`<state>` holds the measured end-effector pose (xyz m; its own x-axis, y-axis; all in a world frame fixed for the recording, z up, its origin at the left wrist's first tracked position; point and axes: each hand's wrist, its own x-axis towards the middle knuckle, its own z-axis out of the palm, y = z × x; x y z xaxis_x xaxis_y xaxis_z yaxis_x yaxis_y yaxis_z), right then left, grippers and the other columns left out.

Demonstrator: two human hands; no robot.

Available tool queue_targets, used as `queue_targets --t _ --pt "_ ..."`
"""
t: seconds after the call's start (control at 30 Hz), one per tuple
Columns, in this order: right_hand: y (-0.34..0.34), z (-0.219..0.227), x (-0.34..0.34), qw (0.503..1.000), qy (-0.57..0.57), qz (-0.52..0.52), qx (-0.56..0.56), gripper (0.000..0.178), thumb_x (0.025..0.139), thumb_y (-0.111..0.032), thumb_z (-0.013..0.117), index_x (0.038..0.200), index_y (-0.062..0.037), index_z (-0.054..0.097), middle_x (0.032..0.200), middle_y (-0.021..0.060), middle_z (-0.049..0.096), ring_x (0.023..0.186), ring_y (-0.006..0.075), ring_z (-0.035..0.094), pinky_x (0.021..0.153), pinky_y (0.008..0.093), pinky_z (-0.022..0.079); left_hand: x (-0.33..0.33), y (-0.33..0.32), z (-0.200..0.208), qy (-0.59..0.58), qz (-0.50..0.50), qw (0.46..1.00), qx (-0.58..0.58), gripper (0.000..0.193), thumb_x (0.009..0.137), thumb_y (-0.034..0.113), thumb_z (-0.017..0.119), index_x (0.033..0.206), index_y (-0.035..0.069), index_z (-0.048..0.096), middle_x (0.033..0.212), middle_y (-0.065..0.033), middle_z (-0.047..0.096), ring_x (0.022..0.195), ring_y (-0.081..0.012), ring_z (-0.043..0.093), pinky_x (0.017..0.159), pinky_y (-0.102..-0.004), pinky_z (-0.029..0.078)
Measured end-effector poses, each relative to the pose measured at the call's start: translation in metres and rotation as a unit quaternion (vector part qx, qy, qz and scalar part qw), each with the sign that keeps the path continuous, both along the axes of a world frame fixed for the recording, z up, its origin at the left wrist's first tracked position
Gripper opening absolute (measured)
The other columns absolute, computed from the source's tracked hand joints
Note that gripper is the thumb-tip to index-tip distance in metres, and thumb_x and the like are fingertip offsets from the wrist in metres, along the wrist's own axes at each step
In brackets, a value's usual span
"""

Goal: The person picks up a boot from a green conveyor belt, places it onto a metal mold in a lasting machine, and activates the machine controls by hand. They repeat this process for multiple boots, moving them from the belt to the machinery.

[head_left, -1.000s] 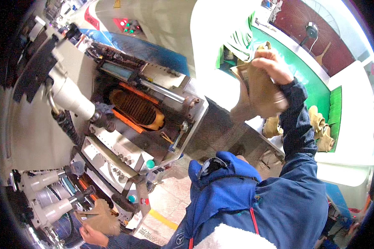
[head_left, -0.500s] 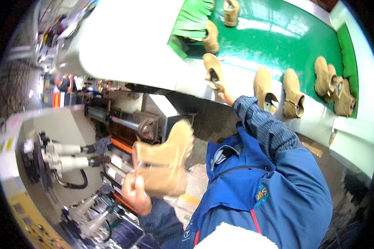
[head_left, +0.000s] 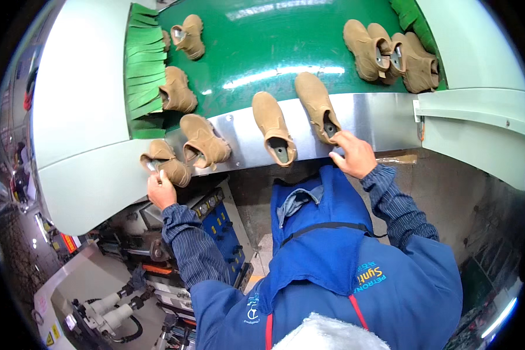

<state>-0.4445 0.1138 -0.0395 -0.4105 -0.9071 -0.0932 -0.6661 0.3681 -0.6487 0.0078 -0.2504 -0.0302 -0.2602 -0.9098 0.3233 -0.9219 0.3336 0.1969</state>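
My left hand (head_left: 161, 190) is closed on the top of a tan ankle boot (head_left: 178, 171) at the left end of the metal ledge. The boot lies tilted, toe toward the right. My right hand (head_left: 354, 155) grips the collar of another tan boot (head_left: 312, 96), whose toe points away onto the green belt. Between my hands, a tan boot (head_left: 268, 114) and a second boot (head_left: 199, 129) rest on the ledge with their openings toward me. Grey inserts show inside some of the boots.
A green conveyor belt (head_left: 262, 46) runs behind the metal ledge (head_left: 370, 119). Several boots (head_left: 364, 49) cluster at its right end, with a boot (head_left: 178, 90) by the green strip curtain (head_left: 144, 70). A machine with cylinder arms (head_left: 108, 309) stands at lower left.
The view has turned toward the belt. My left hand has carried its boot from above the machine to the ledge. My right hand has left one boot and moved right to another.
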Motion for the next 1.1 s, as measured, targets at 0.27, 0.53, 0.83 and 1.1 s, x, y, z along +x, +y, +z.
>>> queue_targets --t 0.27,0.53,0.83,1.1 --pt "-0.001 -0.046 -0.003 0.998 0.032 0.015 0.050 0.056 0.088 -0.021 0.074 0.138 -0.0060 0.054 0.138 0.0121 0.058 0.116 0.0348 0.063 0.095 0.0435 0.054 -0.011 0.069 -0.078 0.012 -0.002 0.981 0.192 0.027 0.094 0.017 0.069 0.116 0.001 0.067 0.109 -0.0193 0.067 0.096 -0.0355 0.068 0.087 -0.0449 0.053" --pt "-0.015 -0.049 -0.003 0.997 -0.017 -0.077 -0.007 0.064 0.093 -0.027 0.070 0.147 -0.0035 0.045 0.142 0.0202 0.055 0.117 0.0413 0.062 0.096 0.0473 0.053 -0.151 0.204 -0.025 0.132 -0.126 0.965 0.191 0.039 0.085 0.010 0.073 0.120 -0.001 0.060 0.137 -0.0233 0.055 0.122 -0.0398 0.058 0.104 -0.0459 0.048" --pt "-0.013 -0.087 -0.008 0.999 0.050 -0.003 0.012 0.077 0.085 -0.033 0.064 0.153 -0.0047 0.042 0.155 0.0249 0.044 0.134 0.0444 0.054 0.110 0.0450 0.047 -0.225 0.217 -0.074 0.101 -0.163 0.914 0.358 0.040 0.086 0.026 0.074 0.113 0.000 0.063 0.115 -0.0250 0.066 0.106 -0.0396 0.065 0.092 -0.0472 0.052" --pt "-0.016 -0.097 0.017 0.986 0.146 -0.076 0.011 0.037 0.092 -0.014 0.057 0.129 -0.0160 0.054 0.119 0.0101 0.056 0.090 0.0322 0.066 0.070 0.0442 0.060 -0.138 0.193 -0.095 0.008 -0.199 0.966 0.168 0.029 0.085 0.015 0.077 0.084 -0.001 0.053 0.086 -0.0224 0.056 0.084 -0.0465 0.056 0.077 -0.0532 0.045"
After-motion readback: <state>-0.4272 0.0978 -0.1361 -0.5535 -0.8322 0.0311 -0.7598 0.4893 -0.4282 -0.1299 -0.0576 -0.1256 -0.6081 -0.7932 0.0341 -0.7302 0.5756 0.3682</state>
